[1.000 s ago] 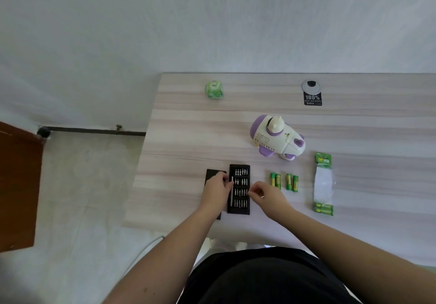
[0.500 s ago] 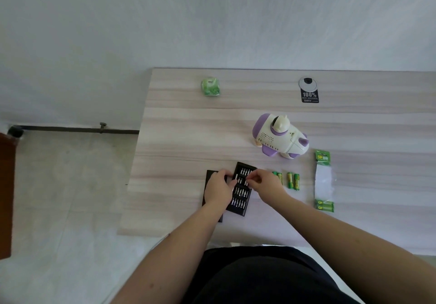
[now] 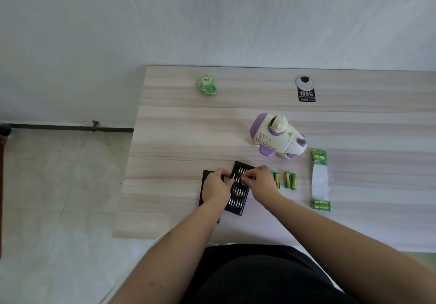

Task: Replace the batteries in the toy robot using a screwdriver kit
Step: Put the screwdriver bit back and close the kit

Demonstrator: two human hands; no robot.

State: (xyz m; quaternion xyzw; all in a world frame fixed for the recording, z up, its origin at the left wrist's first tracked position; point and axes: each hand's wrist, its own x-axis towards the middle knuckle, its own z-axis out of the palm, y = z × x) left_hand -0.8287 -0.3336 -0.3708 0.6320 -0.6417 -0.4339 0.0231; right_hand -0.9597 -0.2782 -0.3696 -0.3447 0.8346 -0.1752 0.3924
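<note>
The black screwdriver kit tray, filled with rows of silver bits, lies tilted on the wooden table near its front edge. My left hand grips the tray's left edge and partly covers the black lid beside it. My right hand reaches over the tray's upper rows, its fingertips pinching a bit there; the bit itself is hidden. The white and purple toy robot lies on its side farther back. Several green loose batteries lie to the right of my right hand.
A torn green battery pack lies at the right. A green wrapped tissue pack and a round cable grommet with a black label sit near the table's far edge. Bare floor lies left of the table.
The tray has turned from straight to tilted, top end rightwards. My right hand moved up from the tray's right side onto its upper rows. My left hand stayed on the left edge.
</note>
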